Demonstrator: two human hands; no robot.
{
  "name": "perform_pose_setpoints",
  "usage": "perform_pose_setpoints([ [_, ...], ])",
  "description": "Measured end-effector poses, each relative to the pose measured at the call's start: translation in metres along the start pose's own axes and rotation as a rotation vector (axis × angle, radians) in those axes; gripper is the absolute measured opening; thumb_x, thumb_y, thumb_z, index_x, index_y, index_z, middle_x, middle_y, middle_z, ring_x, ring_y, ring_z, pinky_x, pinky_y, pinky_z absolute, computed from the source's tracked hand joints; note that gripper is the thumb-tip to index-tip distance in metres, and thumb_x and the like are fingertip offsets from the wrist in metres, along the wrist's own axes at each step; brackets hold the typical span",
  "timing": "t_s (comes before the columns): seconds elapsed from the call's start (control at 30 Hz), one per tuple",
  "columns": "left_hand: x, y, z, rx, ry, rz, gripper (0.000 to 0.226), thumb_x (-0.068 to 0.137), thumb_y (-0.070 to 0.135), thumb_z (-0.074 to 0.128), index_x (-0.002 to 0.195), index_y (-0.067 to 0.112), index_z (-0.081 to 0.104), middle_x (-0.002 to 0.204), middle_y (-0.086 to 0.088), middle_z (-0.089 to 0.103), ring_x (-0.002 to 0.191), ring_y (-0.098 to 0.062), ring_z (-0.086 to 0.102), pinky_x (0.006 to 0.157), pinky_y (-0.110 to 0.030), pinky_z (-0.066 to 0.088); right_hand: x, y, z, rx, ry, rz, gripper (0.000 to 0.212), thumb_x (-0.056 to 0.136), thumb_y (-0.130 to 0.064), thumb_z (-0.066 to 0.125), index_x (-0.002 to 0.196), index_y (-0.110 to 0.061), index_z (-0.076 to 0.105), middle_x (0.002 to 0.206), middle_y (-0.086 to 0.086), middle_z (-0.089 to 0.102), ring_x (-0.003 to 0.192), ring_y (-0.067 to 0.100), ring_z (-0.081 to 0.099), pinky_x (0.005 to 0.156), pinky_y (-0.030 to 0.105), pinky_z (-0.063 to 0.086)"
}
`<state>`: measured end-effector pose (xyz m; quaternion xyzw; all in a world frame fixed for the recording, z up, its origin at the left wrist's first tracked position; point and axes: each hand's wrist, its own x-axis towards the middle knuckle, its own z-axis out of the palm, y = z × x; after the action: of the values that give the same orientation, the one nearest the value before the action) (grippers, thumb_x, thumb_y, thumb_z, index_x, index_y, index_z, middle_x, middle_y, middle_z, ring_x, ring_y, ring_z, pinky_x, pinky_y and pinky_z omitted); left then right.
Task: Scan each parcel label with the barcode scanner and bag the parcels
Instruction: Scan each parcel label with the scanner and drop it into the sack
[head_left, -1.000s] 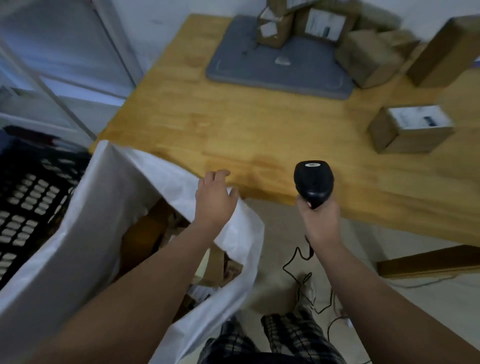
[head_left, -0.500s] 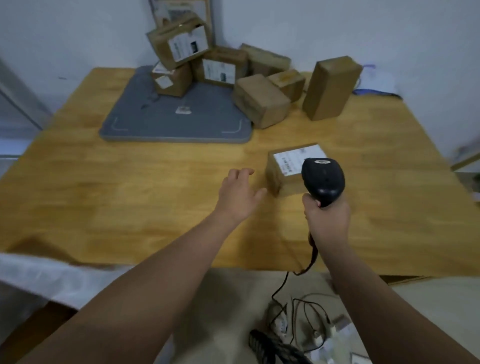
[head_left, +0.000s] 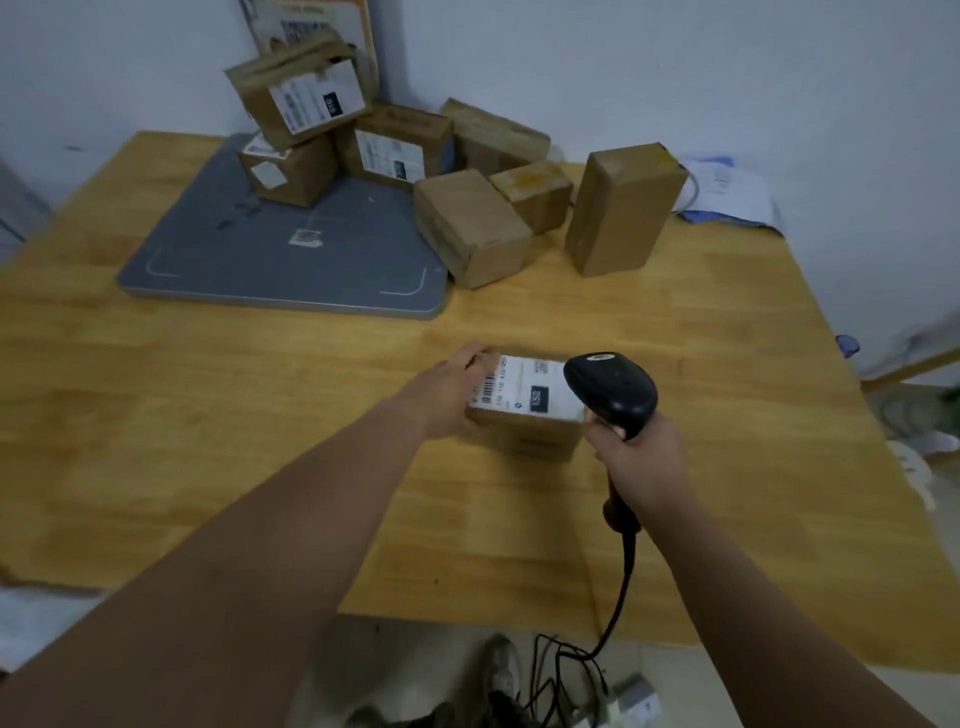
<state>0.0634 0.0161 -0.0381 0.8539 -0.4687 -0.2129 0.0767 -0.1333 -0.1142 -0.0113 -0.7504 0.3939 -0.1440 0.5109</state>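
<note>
A small cardboard parcel (head_left: 530, 431) with a white barcode label (head_left: 524, 384) on top sits mid-table. My left hand (head_left: 452, 395) grips its left end, fingers curled over the far edge. My right hand (head_left: 641, 462) holds a black barcode scanner (head_left: 613, 389) upright just right of the parcel, its head over the label's right edge. The scanner's cable (head_left: 618, 592) hangs off the table's front. Only a corner of the white bag (head_left: 31, 618) shows at the lower left.
Several more brown parcels (head_left: 467, 223) are piled at the back of the wooden table (head_left: 208, 415), some on a grey mat (head_left: 249, 260). A tall box (head_left: 618, 208) stands at the back right near papers (head_left: 727, 192). Cables and a shoe lie on the floor below.
The view swung from the bag up to the table. My left hand left the bag's rim, reached forward and took hold of the labelled parcel. The scanner stayed in my right hand.
</note>
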Motion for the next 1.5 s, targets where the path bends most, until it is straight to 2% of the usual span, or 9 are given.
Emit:
perform_pose_setpoints([
  [0.13, -0.014, -0.041, -0.014, 0.297, 0.018, 0.097, 0.088, 0.089, 0.003, 0.059, 0.15, 0.047, 0.013, 0.16, 0.005, 0.002, 0.146, -0.025, 0.007, 0.117, -0.041, 0.025, 0.008, -0.01, 0.011, 0.031, -0.152, -0.02, 0.014, 0.082, -0.008, 0.067, 0.092, -0.009, 0.059, 0.066, -0.006, 0.052, 0.059, 0.007, 0.049, 0.053, 0.017, 0.037],
  [0.33, -0.038, -0.028, 0.004, -0.733, 0.403, -0.366, 0.055, 0.1, 0.018, 0.046, 0.151, 0.023, 0.027, 0.155, -0.005, 0.023, 0.133, -0.019, 0.036, 0.106, -0.032, 0.036, 0.003, -0.021, 0.041, 0.01, -0.348, 0.036, 0.008, 0.082, -0.011, 0.068, 0.086, -0.01, 0.062, 0.063, -0.004, 0.054, 0.06, 0.008, 0.052, 0.057, 0.022, 0.039],
  [0.53, -0.048, -0.01, 0.016, -1.346, 0.174, -0.576, 0.066, 0.089, 0.035, 0.066, 0.142, 0.033, 0.027, 0.124, -0.005, 0.058, 0.113, -0.023, 0.055, 0.092, -0.041, 0.042, -0.011, -0.021, 0.065, 0.207, -0.338, 0.204, 0.006, 0.085, -0.009, 0.066, 0.083, -0.015, 0.064, 0.073, -0.007, 0.063, 0.074, 0.009, 0.06, 0.06, 0.023, 0.038],
  [0.7, -0.051, -0.015, 0.01, -1.454, 0.228, -0.497, 0.034, 0.091, 0.023, 0.064, 0.104, 0.03, 0.033, 0.097, -0.008, 0.07, 0.096, -0.024, 0.061, 0.083, -0.042, 0.05, -0.021, -0.006, 0.06, 0.327, -0.319, 0.185, 0.015, 0.087, -0.001, 0.063, 0.078, -0.013, 0.064, 0.065, -0.012, 0.065, 0.068, 0.004, 0.063, 0.061, 0.021, 0.045],
  [0.83, -0.057, -0.014, -0.004, -1.387, 0.37, -0.431, 0.032, 0.094, 0.031, 0.059, 0.122, 0.034, 0.044, 0.1, -0.003, 0.067, 0.092, -0.016, 0.063, 0.071, -0.029, 0.05, -0.019, -0.008, 0.058, 0.262, -0.327, 0.121, 0.006, 0.086, -0.007, 0.067, 0.089, -0.012, 0.065, 0.072, -0.008, 0.064, 0.072, 0.007, 0.062, 0.061, 0.018, 0.044],
  [0.93, -0.062, -0.016, -0.019, -1.317, 0.531, -0.401, 0.031, 0.093, 0.027, 0.06, 0.123, 0.03, 0.054, 0.107, 0.0, 0.064, 0.096, -0.015, 0.063, 0.074, -0.027, 0.052, -0.021, -0.013, 0.061, 0.201, -0.235, 0.038, 0.038, 0.082, -0.011, 0.073, 0.113, -0.016, 0.053, 0.095, -0.006, 0.062, 0.084, 0.0, 0.06, 0.064, 0.014, 0.046],
  [1.07, -0.068, -0.022, -0.032, -1.275, 0.653, -0.379, 0.022, 0.09, 0.015, 0.063, 0.106, 0.03, 0.061, 0.098, 0.004, 0.064, 0.091, -0.014, 0.065, 0.068, -0.022, 0.051, -0.029, -0.029, 0.058, 0.199, -0.341, -0.055, 0.008, 0.086, -0.012, 0.069, 0.083, -0.006, 0.066, 0.064, 0.012, 0.064, 0.058, 0.013, 0.062, 0.057, 0.032, 0.053],
  [1.17, -0.071, -0.024, -0.034, -1.251, 0.657, -0.386, 0.022, 0.088, 0.014, 0.065, 0.102, 0.031, 0.062, 0.098, 0.002, 0.066, 0.09, -0.013, 0.065, 0.066, -0.02, 0.05, -0.034, -0.038, 0.058, 0.226, -0.367, -0.086, 0.027, 0.088, -0.015, 0.068, 0.063, -0.008, 0.06, 0.05, 0.003, 0.057, 0.047, 0.014, 0.055, 0.051, 0.024, 0.047],
  [1.5, -0.072, -0.029, -0.032, -1.263, 0.671, -0.454, 0.031, 0.086, 0.016, 0.067, 0.113, 0.03, 0.062, 0.114, -0.007, 0.064, 0.1, -0.02, 0.066, 0.086, -0.036, 0.056, -0.034, -0.046, 0.062, 0.132, -0.285, -0.032, 0.027, 0.087, -0.02, 0.068, 0.065, -0.008, 0.059, 0.046, 0.0, 0.055, 0.039, 0.01, 0.054, 0.046, 0.02, 0.048],
])
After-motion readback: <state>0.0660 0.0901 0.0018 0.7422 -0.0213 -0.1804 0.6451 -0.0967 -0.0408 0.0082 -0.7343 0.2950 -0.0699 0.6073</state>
